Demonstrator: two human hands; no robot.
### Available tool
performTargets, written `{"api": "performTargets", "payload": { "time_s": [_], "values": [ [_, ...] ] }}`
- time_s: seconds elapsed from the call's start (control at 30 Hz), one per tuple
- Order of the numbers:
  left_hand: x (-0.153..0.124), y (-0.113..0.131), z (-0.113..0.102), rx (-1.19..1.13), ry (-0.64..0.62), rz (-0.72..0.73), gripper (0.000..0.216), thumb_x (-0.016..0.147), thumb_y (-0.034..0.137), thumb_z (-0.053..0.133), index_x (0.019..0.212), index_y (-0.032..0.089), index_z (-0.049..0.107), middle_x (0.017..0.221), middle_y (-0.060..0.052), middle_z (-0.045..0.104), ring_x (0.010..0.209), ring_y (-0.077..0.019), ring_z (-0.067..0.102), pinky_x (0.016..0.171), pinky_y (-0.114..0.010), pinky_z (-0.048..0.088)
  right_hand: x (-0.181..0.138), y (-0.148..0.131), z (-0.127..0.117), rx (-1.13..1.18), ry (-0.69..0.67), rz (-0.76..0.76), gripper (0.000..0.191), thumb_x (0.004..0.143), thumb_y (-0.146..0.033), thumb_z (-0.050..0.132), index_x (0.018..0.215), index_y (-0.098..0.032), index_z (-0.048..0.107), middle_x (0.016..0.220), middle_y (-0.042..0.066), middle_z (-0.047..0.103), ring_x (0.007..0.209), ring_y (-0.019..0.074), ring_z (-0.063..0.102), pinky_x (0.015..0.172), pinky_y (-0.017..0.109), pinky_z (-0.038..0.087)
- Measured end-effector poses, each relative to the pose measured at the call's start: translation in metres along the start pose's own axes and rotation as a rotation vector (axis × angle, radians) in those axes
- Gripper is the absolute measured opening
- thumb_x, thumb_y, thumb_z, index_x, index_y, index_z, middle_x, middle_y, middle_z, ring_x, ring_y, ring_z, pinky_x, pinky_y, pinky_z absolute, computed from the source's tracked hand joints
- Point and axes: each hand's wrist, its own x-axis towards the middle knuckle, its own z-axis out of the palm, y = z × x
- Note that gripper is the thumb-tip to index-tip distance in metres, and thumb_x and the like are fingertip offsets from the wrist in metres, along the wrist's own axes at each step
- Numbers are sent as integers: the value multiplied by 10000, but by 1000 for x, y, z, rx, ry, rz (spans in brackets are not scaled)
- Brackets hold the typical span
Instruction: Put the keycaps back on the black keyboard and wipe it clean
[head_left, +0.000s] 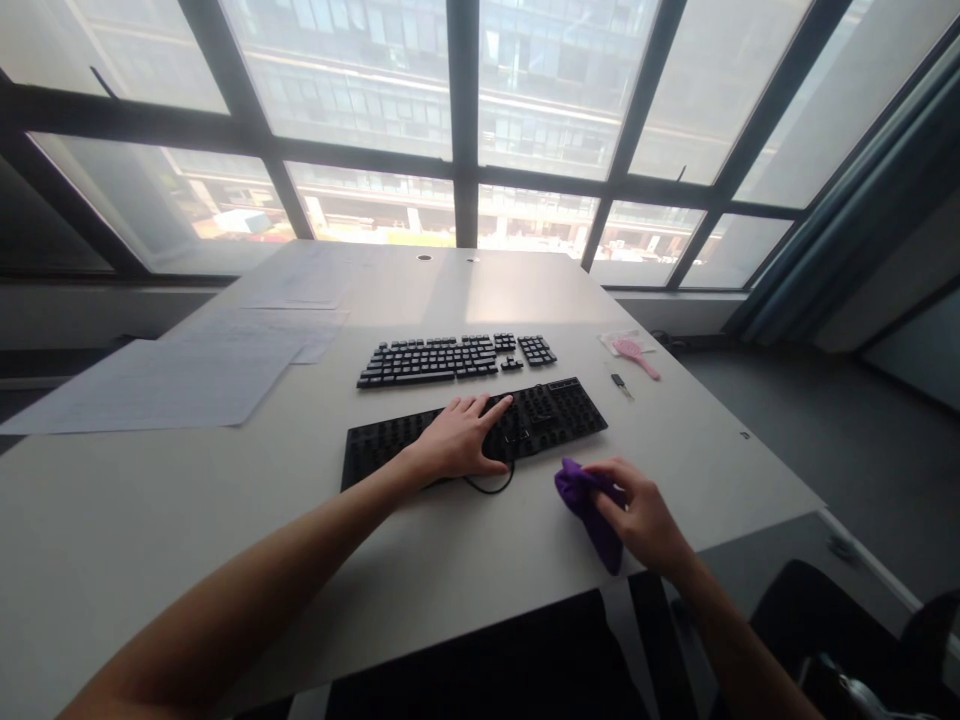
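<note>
A black keyboard base [379, 447] with its keycaps off lies slightly askew on the white table. My left hand [463, 437] rests on the middle of it, fingers spread. A black cable [491, 491] loops out from under its near side. To the right, just above the tabletop, my right hand [636, 510] pinches a bunched purple cloth [581, 495], one end of which hangs toward me. Behind the base, loose black keycaps [435, 362] are laid out in keyboard order.
On the table's right side are a pink brush [634, 355] on a clear plastic bag and a small black-ended tool [619, 383]. Printed papers [172, 385] cover the left side. Tall windows stand beyond the far edge, and a dark chair [817, 610] is at lower right.
</note>
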Motion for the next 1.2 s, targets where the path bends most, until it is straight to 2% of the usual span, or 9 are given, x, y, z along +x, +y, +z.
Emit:
{"api": "performTargets", "payload": {
  "time_s": [0.17, 0.27, 0.4, 0.53, 0.6, 0.73, 0.9, 1.07, 1.2],
  "values": [
    [1, -2, 0, 11, 3, 10, 1160, 696, 740, 692, 1614, 268, 163, 1576, -160, 374, 1409, -390, 381, 1168, -462, 254, -19, 17, 12, -211, 40, -88, 286, 927, -194, 493, 1112, -242, 705, 1054, 85, 666, 996, 242, 642, 918, 390, 530],
    [2, -3, 0, 15, -10, 8, 1153, 702, 749, 682, 1613, 276, 157, 1592, -156, 355, 1416, -388, 376, 1168, -469, 250, -6, 64, -28, -375, 185, -92, 310, 907, -202, 486, 1110, -246, 716, 1042, 85, 669, 967, 254, 635, 919, 411, 516],
    [2, -3, 0, 20, -20, 5, 1143, 708, 759, 669, 1612, 285, 154, 1606, -159, 333, 1430, -389, 360, 1169, -478, 247, 19, 126, -109, -721, 667, 154, 321, 834, -186, 471, 1000, -146, 744, 934, 153, 652, 873, 297, 600, 849, 460, 490],
    [2, -3, 0, 12, -15, 0, 1152, 703, 740, 686, 1613, 274, 155, 1599, -164, 343, 1420, -396, 375, 1169, -482, 249, 47, 126, -139, -761, 844, 130, 329, 811, -209, 511, 1039, -130, 734, 978, 170, 647, 926, 311, 588, 858, 444, 472],
    [2, -3, 1, 12, -9, 7, 1173, 697, 736, 692, 1616, 272, 130, 1596, -158, 351, 1417, -387, 381, 1174, -472, 248, 63, 103, -122, -688, 797, 8, 313, 818, -218, 529, 1048, -145, 728, 995, 155, 655, 951, 302, 595, 890, 431, 472],
    [1, -3, 1, 17, -3, 14, 1195, 692, 756, 679, 1618, 252, 116, 1594, -157, 353, 1426, -377, 369, 1178, -454, 250, 94, 51, -55, -445, 545, -199, 287, 855, -202, 539, 1082, -165, 709, 1022, 119, 676, 979, 268, 616, 942, 399, 480],
    [0, -2, -1, 8, 4, 13, 1184, 699, 741, 683, 1616, 249, 119, 1594, -156, 350, 1427, -369, 369, 1180, -457, 258, 119, 22, 4, -399, 203, -221, 294, 871, -151, 529, 1079, -209, 729, 1015, 74, 667, 911, 214, 628, 872, 323, 496],
    [1, -2, 2, -26, -35, -5, 1226, 661, 751, 727, 1614, 290, 109, 1623, -186, 289, 1468, -435, 288, 1192, -587, 170, 137, 12, 13, -498, 383, -110, 300, 845, -151, 523, 1048, -181, 741, 1028, 107, 656, 897, 241, 614, 874, 359, 483],
    [3, -4, 0, -89, 68, -76, 1161, 712, 748, 705, 1611, 254, 159, 1649, -226, 191, 1501, -505, 135, 1155, -715, 85, 145, -11, 34, -264, 314, -211, 260, 801, -186, 557, 1002, -174, 721, 987, 86, 675, 917, 230, 623, 886, 364, 491]
  ]
}}
